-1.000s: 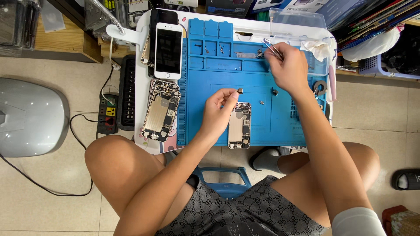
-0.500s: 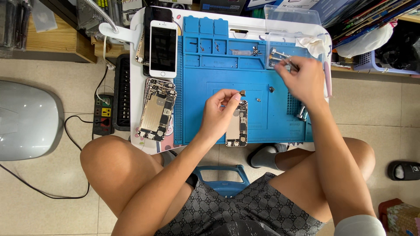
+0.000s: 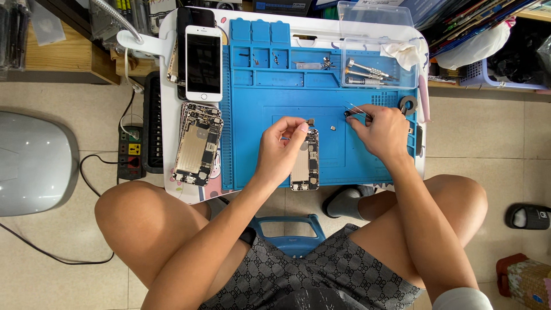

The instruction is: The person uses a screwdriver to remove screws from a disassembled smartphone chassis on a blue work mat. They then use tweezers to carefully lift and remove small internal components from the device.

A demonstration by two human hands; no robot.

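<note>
Item one: my left hand [image 3: 279, 150], fingers [image 3: 299, 128] pinched together on a tiny dark part [image 3: 310, 121], held just above the top edge of the opened phone [image 3: 305, 161] that lay under my palm. Item two: my right hand [image 3: 383, 132], fingers clenched round thin tweezers [image 3: 354, 108], tips pointing away to the left over the blue mat [image 3: 258, 143]. Between both hands I logged one small metal piece [image 3: 333, 128] on the mat. Beyond the right fingers: screwdrivers [image 3: 367, 74] in a clear tray. Far left of the left fingers: a second stripped phone shell [image 3: 197, 144], a white phone [image 3: 203, 63] above it, all on the white bench [image 3: 167, 109].
</note>
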